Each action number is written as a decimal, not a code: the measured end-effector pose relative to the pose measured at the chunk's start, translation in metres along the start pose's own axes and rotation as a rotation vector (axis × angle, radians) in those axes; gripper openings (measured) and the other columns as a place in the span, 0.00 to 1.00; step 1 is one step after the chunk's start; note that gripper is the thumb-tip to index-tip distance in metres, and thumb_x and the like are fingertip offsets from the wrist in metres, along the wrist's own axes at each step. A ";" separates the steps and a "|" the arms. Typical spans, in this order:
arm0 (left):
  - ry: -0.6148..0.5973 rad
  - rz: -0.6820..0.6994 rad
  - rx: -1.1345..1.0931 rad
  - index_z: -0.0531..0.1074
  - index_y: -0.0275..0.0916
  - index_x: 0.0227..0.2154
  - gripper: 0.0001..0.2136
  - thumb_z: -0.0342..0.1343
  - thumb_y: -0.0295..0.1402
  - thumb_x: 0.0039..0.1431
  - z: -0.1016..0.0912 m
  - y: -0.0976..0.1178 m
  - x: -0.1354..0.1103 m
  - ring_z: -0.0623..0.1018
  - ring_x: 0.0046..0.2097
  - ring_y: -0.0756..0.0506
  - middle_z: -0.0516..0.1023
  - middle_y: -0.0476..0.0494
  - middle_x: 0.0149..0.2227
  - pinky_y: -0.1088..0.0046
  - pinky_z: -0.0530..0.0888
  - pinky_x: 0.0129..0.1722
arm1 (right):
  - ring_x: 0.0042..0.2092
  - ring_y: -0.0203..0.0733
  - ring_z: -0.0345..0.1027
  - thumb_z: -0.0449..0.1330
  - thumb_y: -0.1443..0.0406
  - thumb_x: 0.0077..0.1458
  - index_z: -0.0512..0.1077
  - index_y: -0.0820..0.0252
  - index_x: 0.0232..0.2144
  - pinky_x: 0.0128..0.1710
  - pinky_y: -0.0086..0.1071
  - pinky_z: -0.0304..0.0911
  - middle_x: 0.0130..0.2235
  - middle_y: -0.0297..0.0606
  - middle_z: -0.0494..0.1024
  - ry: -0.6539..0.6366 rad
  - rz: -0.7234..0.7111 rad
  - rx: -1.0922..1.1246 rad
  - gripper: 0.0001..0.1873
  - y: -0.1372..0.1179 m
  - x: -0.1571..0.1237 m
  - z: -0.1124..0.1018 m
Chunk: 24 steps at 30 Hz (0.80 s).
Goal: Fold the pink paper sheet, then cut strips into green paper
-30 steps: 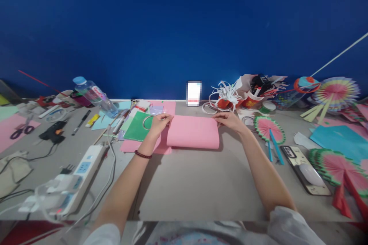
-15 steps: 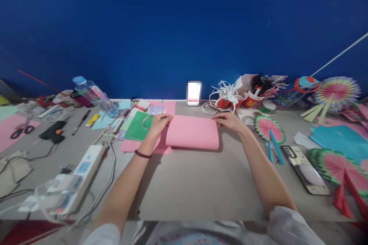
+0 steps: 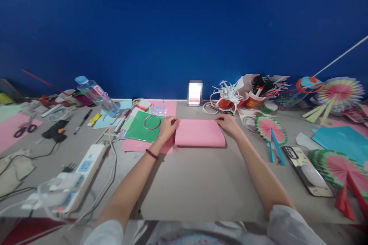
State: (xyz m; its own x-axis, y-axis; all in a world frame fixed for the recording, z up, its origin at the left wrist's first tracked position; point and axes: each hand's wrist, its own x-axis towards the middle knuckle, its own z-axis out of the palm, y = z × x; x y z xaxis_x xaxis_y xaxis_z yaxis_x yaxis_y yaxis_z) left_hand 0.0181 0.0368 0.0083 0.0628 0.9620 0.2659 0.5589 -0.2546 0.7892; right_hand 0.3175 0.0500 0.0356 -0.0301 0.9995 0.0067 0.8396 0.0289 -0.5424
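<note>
A sheet of pink paper (image 3: 199,133), bent over on itself with its rounded fold toward me, lies on the grey table between my hands. My left hand (image 3: 168,127) pinches its far left corner. At the far right corner, my right hand (image 3: 227,122) grips the paper between thumb and fingers. Left of my left hand, a green packet (image 3: 140,132) with a metal ring (image 3: 152,122) on it rests over more pink sheets (image 3: 170,147).
To the left are a power strip (image 3: 86,178) with cables, a glue gun (image 3: 56,131), scissors (image 3: 25,130) and a tilted plastic bottle (image 3: 99,97). Rightward lie watermelon-patterned paper fans (image 3: 270,130), a phone (image 3: 297,160) with a mouse (image 3: 312,175) on it, and red cups (image 3: 253,100).
Both hands and the pink paper have shifted slightly right in view. The paper now sits straighter and lower, and the ring on the green packet is uncovered.
</note>
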 end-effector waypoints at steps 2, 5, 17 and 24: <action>-0.023 0.011 0.037 0.77 0.38 0.29 0.09 0.55 0.36 0.55 0.001 -0.001 0.000 0.75 0.37 0.43 0.79 0.41 0.33 0.67 0.68 0.41 | 0.38 0.44 0.74 0.58 0.71 0.49 0.79 0.63 0.28 0.38 0.29 0.64 0.34 0.42 0.82 0.009 0.002 -0.057 0.09 0.001 0.002 0.002; -0.048 0.025 0.097 0.78 0.38 0.28 0.09 0.56 0.36 0.55 0.002 -0.001 0.000 0.74 0.37 0.43 0.79 0.40 0.32 0.66 0.67 0.40 | 0.37 0.43 0.74 0.56 0.73 0.49 0.79 0.65 0.31 0.37 0.28 0.63 0.34 0.44 0.82 0.019 0.011 -0.098 0.11 0.002 0.004 0.006; -0.033 0.037 0.178 0.80 0.39 0.26 0.08 0.57 0.33 0.56 0.008 -0.004 -0.002 0.73 0.34 0.46 0.79 0.44 0.29 0.68 0.66 0.38 | 0.48 0.50 0.71 0.55 0.76 0.52 0.76 0.70 0.39 0.40 0.30 0.64 0.43 0.56 0.77 -0.058 0.078 -0.488 0.13 -0.032 0.003 0.008; -0.014 0.034 0.152 0.80 0.40 0.25 0.09 0.57 0.34 0.57 0.007 -0.001 -0.004 0.73 0.33 0.46 0.79 0.45 0.29 0.69 0.66 0.38 | 0.51 0.56 0.71 0.52 0.75 0.57 0.75 0.73 0.44 0.45 0.38 0.66 0.44 0.63 0.76 -0.158 0.128 -0.664 0.15 -0.064 0.008 0.013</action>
State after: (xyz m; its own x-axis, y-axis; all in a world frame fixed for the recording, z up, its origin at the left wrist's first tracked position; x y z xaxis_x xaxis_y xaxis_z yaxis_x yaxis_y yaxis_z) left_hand 0.0229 0.0345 0.0023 0.0949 0.9548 0.2818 0.6747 -0.2698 0.6870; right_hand 0.2563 0.0557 0.0596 0.0552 0.9834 -0.1728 0.9944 -0.0385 0.0986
